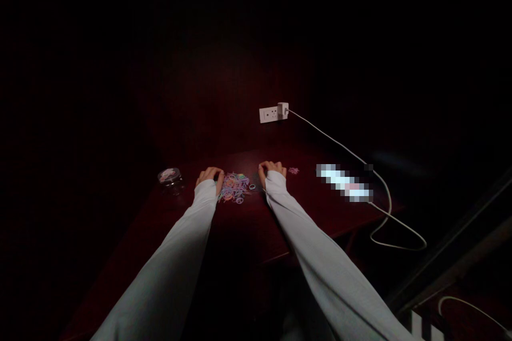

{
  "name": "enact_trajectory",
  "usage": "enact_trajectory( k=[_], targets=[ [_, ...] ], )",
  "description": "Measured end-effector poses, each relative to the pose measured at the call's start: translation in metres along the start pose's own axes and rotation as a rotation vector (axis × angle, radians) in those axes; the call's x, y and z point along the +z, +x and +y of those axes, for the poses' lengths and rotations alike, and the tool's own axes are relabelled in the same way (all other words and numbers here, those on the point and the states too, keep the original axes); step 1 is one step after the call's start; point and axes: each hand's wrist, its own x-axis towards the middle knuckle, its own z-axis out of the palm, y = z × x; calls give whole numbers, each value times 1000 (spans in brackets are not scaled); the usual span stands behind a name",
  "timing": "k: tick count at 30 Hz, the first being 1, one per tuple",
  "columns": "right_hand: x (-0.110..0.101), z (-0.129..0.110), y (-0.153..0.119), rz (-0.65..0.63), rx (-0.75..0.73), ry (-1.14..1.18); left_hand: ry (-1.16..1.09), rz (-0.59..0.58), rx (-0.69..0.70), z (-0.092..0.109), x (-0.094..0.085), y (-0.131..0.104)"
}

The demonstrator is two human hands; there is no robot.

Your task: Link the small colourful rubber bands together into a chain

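Observation:
A pile of small pastel elastic hair bands lies on the dark reddish table. Resting against the pile's left side is my left hand, its fingers loosely curved and apart, with nothing visible in them. On the other side my right hand rests on the table, fingers bent and loosely spread, nothing visible in its grasp. A single band lies between the pile and my right hand. Beyond that hand sits a little cluster of pink bands. Both palms are hidden from view.
To the left stands a clear round jar with a patterned top. A blurred-out bright device lies at right, with a white cable running to a charger in the wall socket. The cable loops past the table's right edge.

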Motion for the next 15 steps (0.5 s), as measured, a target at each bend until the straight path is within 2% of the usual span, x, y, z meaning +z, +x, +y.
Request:
enact_trajectory(
  k=[3, 8, 12, 15],
  targets=[
    [12, -17, -8, -115, -47, 40, -136, -30, -99, -7, 7, 6],
    [17, -23, -10, -253, -111, 112, -604, -142, -290, -15, 11, 11],
    [13, -21, -8, -288, -89, 133, -662, -109, -307, -14, 10, 9],
    [8, -22, -13, -318, -188, 153, -697, -98, -315, -12, 9, 8]
  ],
)
